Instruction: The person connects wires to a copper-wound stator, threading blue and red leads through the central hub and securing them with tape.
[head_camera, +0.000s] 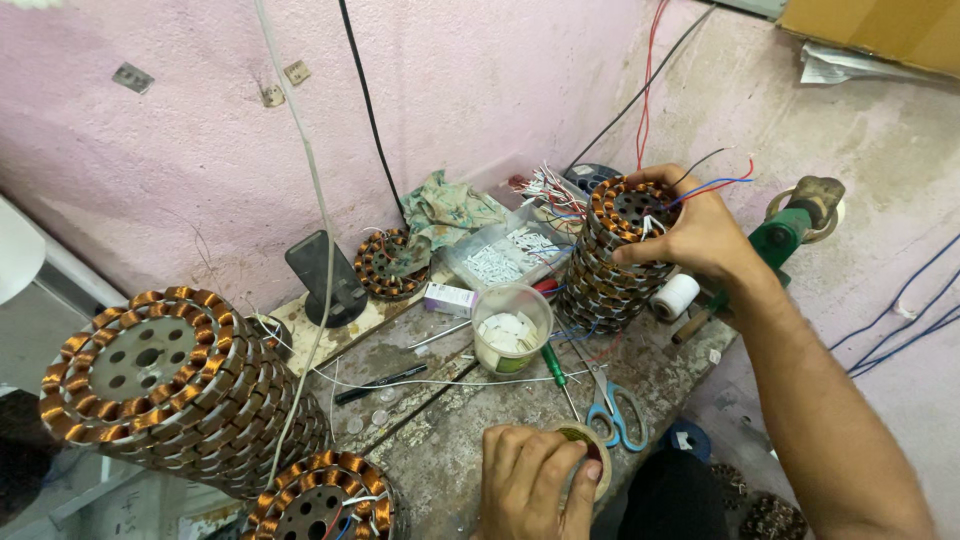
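My right hand (700, 235) grips the top copper-wound stator (628, 208) of a stack at the far right of the workbench, with red, blue and black wires trailing from it. My left hand (528, 482) is closed over a roll of tape (596, 452) near the front edge of the bench. Blue-handled scissors (620, 412) lie just right of that hand. A green screwdriver (555, 368) lies between the hands.
A tall leaning stack of stators (170, 390) fills the left, with another stator (320, 500) in front. A plastic cup of white slips (510, 330), a tray of white pieces (505, 255), a white thread spool (675, 295), a black pen (380, 383) and a rag (450, 210) sit on the bench.
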